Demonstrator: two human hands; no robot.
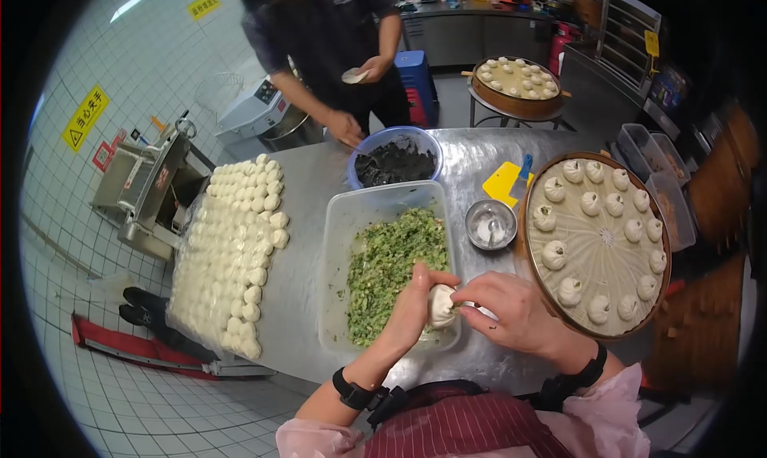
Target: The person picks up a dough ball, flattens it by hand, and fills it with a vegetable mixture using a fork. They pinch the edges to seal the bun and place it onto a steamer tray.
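A white filled bun (441,307) rests in my left hand (415,302), whose fingers curl round its far side. My right hand (505,304) pinches the bun's gathered edge from the right. Both hands are over the near right corner of a clear plastic tub (334,250) of chopped green filling (397,266). To the right, a round steamer (606,238) holds several pleated buns. Left of the tub lie many pale dough pieces (232,250) in rows, partly under plastic film.
Beyond the tub stands a blue-rimmed bowl (438,154) of dark filling. A metal bowl (490,225), yellow scraper (502,184) and blue-handled tool (523,177) lie between tub and steamer. Across the table (307,170), a co-worker (327,50) holds a wrapper. Another steamer (518,102) stands behind.
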